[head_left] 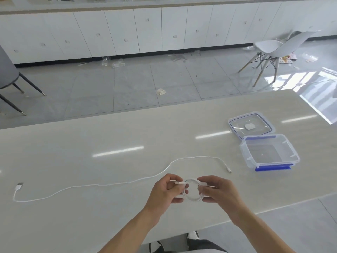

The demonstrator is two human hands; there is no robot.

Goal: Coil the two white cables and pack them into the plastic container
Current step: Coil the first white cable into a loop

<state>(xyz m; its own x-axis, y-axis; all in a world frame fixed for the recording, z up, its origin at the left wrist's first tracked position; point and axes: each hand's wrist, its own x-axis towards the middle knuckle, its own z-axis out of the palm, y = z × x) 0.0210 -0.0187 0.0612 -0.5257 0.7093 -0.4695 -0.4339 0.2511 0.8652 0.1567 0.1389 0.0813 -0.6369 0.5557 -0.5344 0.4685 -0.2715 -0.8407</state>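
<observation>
Coiled cable (pixel 191 190) held just above the table (pixel 109 139) near its front edge, pinched both sides so the loops don't spring open. Left hand (pixel 165 191) grips the left rim, right hand (pixel 217 191) the right; forearms converge, wrists slightly bent. Second cable (pixel 102 184) lies uncoiled behind. Container (pixel 269 152) sits open, far right, lid (pixel 250 125) beyond it — probably parked clear for drop-in.
</observation>
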